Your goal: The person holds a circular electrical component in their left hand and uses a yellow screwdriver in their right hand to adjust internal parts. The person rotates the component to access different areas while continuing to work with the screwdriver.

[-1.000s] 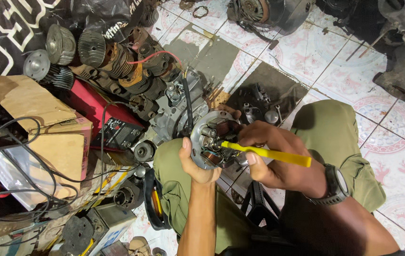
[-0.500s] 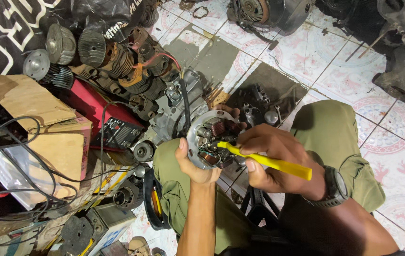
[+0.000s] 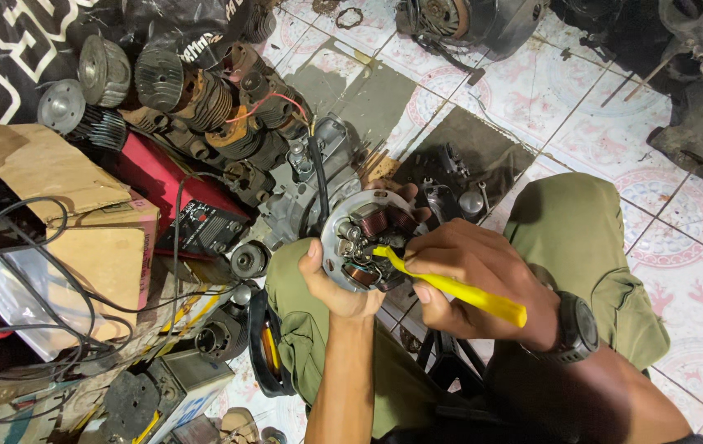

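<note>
A glossy white tiled floor with pink floral patterns [image 3: 532, 90] spreads out beyond the fingers, worn to bare grey patches in places. Beyond the left fingers and off to their outer side lies a heap of rusty, ribbed metal engine cylinders [image 3: 178, 99], dull brown and grey, with a red wire looping over them. Further out on that same side sit a creased brown cardboard sheet [image 3: 39, 164], a flat red box [image 3: 150, 173] and a small black rectangular pack with a white-printed label [image 3: 203, 230], crossed by thin black cables. The person's olive-green trousers [image 3: 582, 247] lie under and beside both hands.

The left hand [image 3: 339, 284] cups a round silver metal stator plate with copper-wound coils [image 3: 364, 238] from below, thumb hooked over its near rim and fingertips curled round its far edge above the knee. The right hand [image 3: 466, 279] closes firmly around a yellow plastic-handled tool [image 3: 458, 289], whose tip touches the coils. A black wristwatch [image 3: 575, 329] sits on the right wrist.
</note>
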